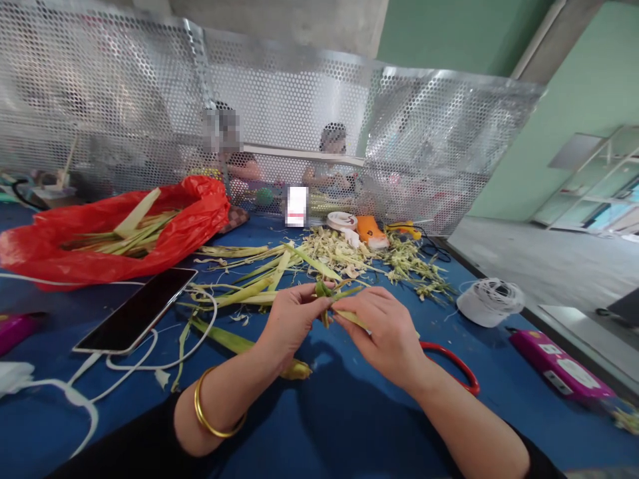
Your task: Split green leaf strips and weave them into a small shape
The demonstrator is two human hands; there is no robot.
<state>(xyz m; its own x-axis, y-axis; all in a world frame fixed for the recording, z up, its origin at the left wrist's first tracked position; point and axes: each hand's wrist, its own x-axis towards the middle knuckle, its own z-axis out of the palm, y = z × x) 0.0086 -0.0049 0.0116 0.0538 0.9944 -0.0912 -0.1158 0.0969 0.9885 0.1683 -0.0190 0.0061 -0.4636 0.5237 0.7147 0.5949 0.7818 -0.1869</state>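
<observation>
My left hand (289,322) is closed, thumb and fingers pinching a small folded piece of green corn husk (323,290). Right beside it, my right hand (384,326) is closed too, its fingertips on a pale strip of the same husk that runs under the palm. The two hands almost meet above the blue table (339,426). A longer green husk (224,337) lies beneath my left wrist, its yellowish end showing past it. By my right wrist a red loop handle (462,369) sticks out; the rest of that tool is hidden.
A red plastic bag (124,263) of leaves stands at left, near a phone (140,313) with white cables. Husk scraps (329,249) are heaped ahead, beside an orange packet (372,231). White string (492,301) and a purple pack (559,362) sit right. People are behind a perforated screen (294,93).
</observation>
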